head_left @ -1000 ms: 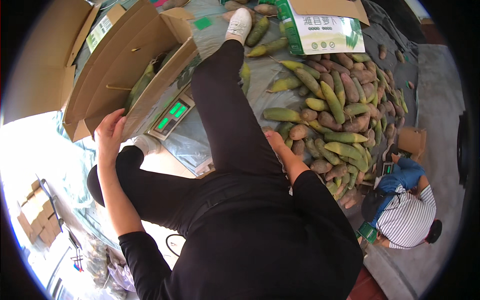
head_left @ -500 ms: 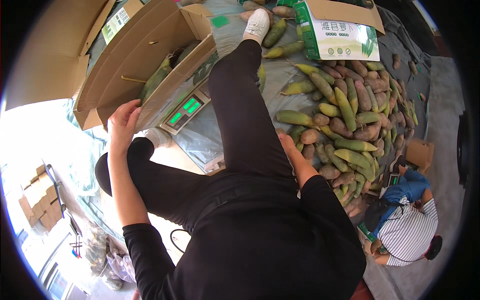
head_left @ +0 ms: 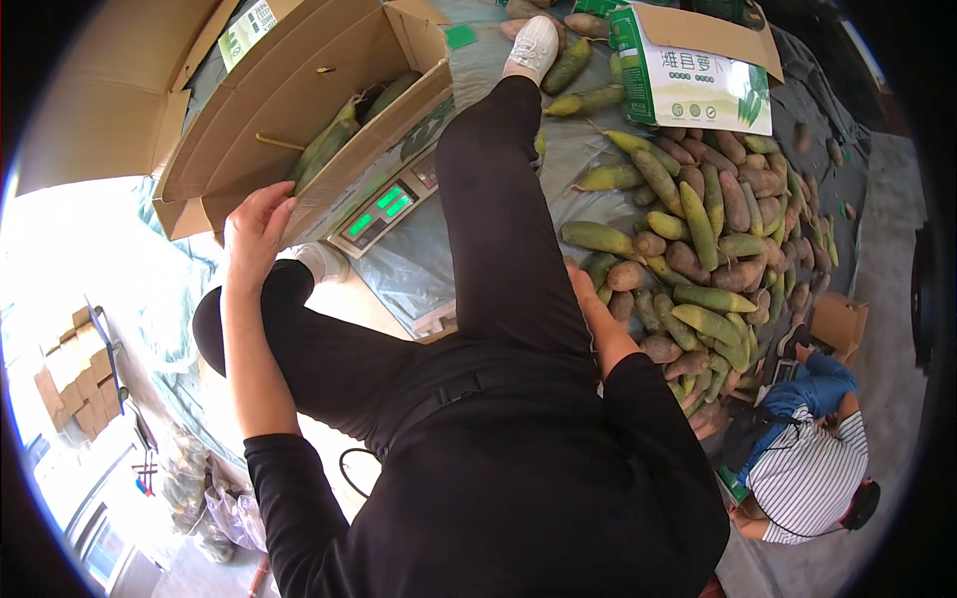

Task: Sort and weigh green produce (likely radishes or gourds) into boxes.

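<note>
My left hand (head_left: 257,231) has its thumb and fingers closed at the near edge of an open cardboard box (head_left: 227,149). Long green radishes (head_left: 329,151) lie inside that box. It rests on a weighing scale (head_left: 384,211) with lit green digits. Beside my right thigh is my right hand (head_left: 588,294), partly covered by the leg, its fingers hidden. It is nearest to a big heap of radishes (head_left: 698,214), some green and others brownish with soil.
A white and green printed carton (head_left: 693,85) stands behind the heap. At the far right a person in a striped shirt (head_left: 809,468) bends down near a small carton (head_left: 839,324). Stacked boxes (head_left: 78,384) and plastic bags (head_left: 234,513) are at lower left.
The view has shifted a little, so box, scale and heap sit slightly further right. My left hand stays at the box edge, my right beside the thigh.
</note>
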Demonstrator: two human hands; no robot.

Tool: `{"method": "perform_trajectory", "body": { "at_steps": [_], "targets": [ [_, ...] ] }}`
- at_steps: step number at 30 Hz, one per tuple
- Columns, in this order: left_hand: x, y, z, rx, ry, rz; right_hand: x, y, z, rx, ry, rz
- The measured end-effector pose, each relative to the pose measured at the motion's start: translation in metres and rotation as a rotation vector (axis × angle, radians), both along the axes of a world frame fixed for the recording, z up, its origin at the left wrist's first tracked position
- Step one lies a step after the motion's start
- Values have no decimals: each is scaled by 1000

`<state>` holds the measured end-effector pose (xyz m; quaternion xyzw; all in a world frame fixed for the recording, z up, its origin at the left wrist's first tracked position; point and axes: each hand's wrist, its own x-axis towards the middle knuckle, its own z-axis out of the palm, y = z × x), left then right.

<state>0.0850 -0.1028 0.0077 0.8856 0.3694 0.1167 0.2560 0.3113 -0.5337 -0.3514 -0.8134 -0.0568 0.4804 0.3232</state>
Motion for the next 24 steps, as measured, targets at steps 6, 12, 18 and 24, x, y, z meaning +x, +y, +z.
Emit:
{"method": "perform_trajectory", "body": {
  "at_steps": [6, 12, 18, 24],
  "targets": [
    [11, 1, -9, -23, -33, -25, 9, -14, 3, 67, -16, -136],
    [4, 0, -4, -25, 32, -5, 6, 0, 20, -22, -189, 219],
    [18, -1, -11, -69, 6, -29, 11, -14, 23, -33, -227, 208],
    [8, 1, -4, -104, 14, -16, 6, 12, 56, -127, -142, 194]
  ]
}}
